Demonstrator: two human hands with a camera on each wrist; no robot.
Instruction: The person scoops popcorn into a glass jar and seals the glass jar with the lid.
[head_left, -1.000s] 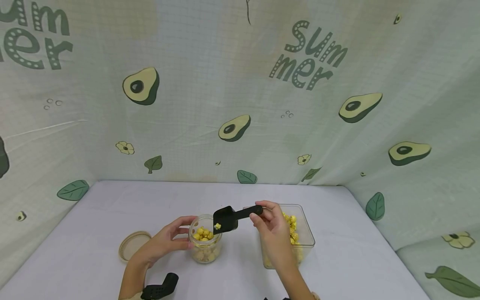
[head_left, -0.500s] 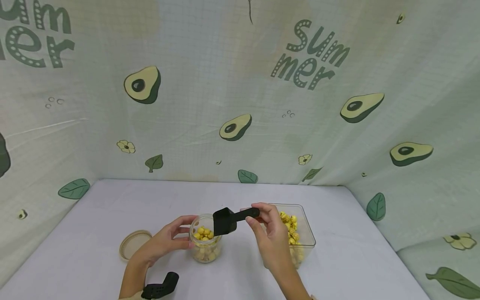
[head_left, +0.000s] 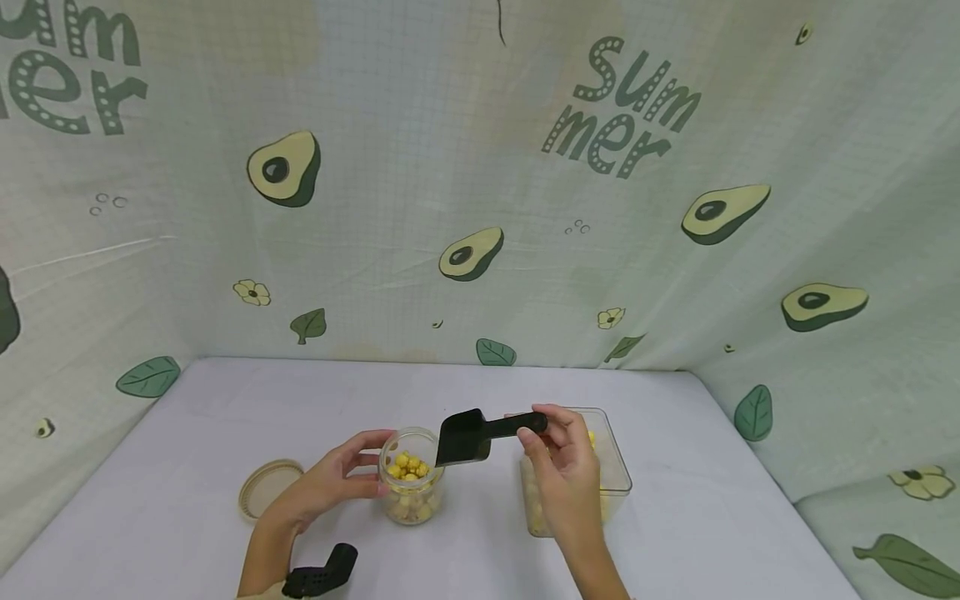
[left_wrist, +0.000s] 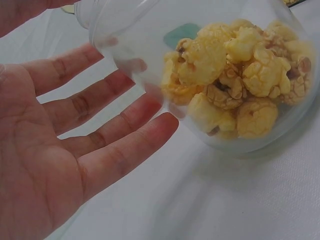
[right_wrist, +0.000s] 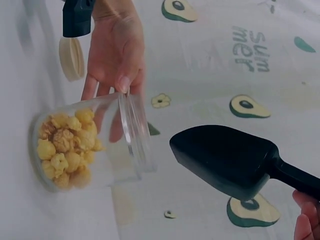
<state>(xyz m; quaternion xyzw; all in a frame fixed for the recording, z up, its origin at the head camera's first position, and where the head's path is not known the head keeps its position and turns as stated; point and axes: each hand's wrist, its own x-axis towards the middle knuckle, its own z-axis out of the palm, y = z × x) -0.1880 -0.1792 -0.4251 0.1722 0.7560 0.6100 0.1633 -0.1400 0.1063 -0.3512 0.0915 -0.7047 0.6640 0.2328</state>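
Note:
A clear glass jar [head_left: 412, 504] stands upright on the table, its lower part holding yellow popcorn [right_wrist: 64, 142]. My left hand [head_left: 341, 475] steadies the jar near its rim, thumb on one side and fingers along the other. In the left wrist view, the left fingers [left_wrist: 120, 162] reach along the glass. My right hand [head_left: 564, 471] pinches the handle of a black scoop [head_left: 463, 437] between thumb and fingers. The scoop hangs just right of the jar's mouth, its tip close to the rim; no popcorn shows on it. In the right wrist view the scoop [right_wrist: 225, 157] fills the right side.
Behind the right hand stands a clear rectangular tub [head_left: 615, 467] with more popcorn, partly hidden by that hand. A round beige-rimmed lid [head_left: 262, 492] lies left of the jar. A cloth printed with avocados [head_left: 390, 167] hangs around the white table [head_left: 337, 392].
The popcorn piece seen on the scoop's tip at first is gone. My right hand has tipped the scoop, then drawn it rightward from the jar. The left hand and jar stay put.

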